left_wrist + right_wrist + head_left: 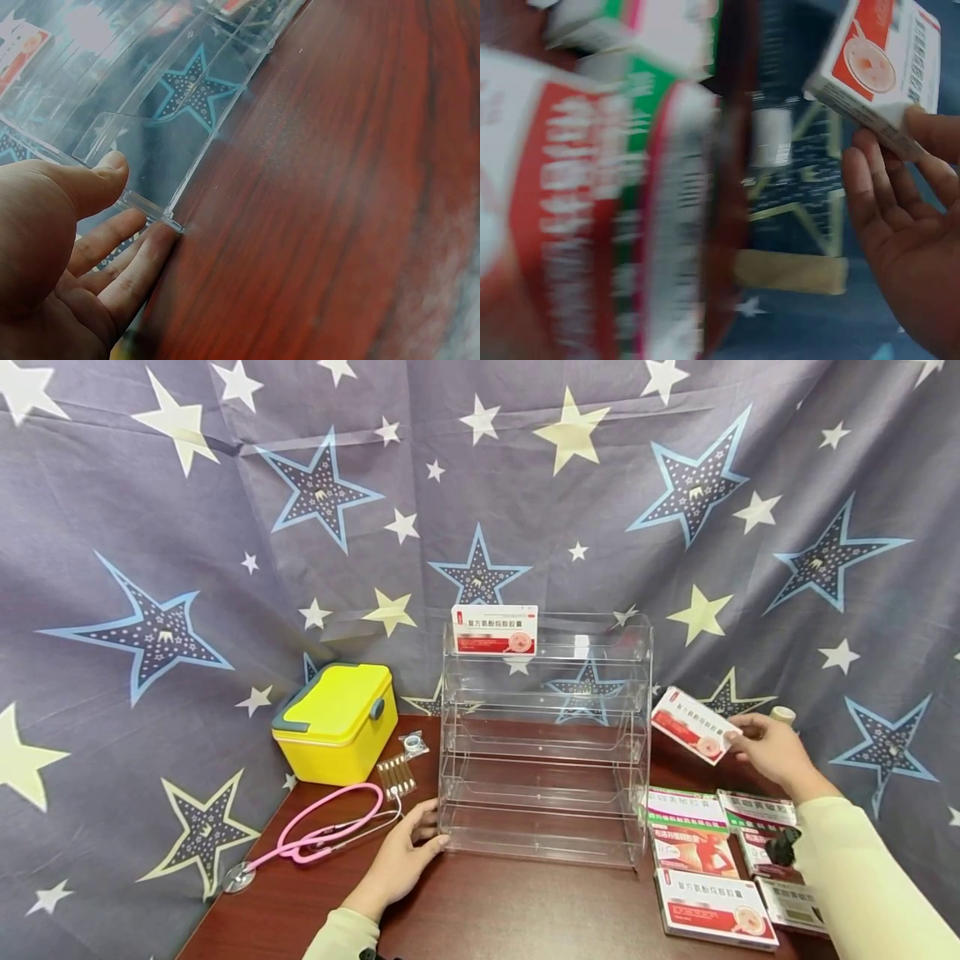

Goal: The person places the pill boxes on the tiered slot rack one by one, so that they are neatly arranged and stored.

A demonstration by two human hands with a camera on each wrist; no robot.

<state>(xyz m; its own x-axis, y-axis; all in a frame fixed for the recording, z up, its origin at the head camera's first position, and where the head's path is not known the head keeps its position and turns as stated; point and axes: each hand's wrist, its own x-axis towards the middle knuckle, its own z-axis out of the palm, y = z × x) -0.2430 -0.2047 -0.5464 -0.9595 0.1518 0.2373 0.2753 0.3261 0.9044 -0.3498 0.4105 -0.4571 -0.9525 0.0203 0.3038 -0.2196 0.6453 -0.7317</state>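
One clear acrylic rack [543,743] dominates the wooden desk [480,910], its tiers bare except for a single red and white medicine box [494,629] standing on the top shelf. By my reading the step in hand is stocking this rack, with a second box already lifted and on its way. Left hand [401,860] lies relaxed and flat against the rack's lower left corner, fingers [124,262] straight beside the base, steadying it. Right hand [768,747] pinches the lifted box [693,725] by one end, tilted in the air just right of the rack. More boxes [712,860] wait flat on the desk below it. Next move, I judge, calls for levelling the lifted box and sliding it into a shelf without nudging the rack
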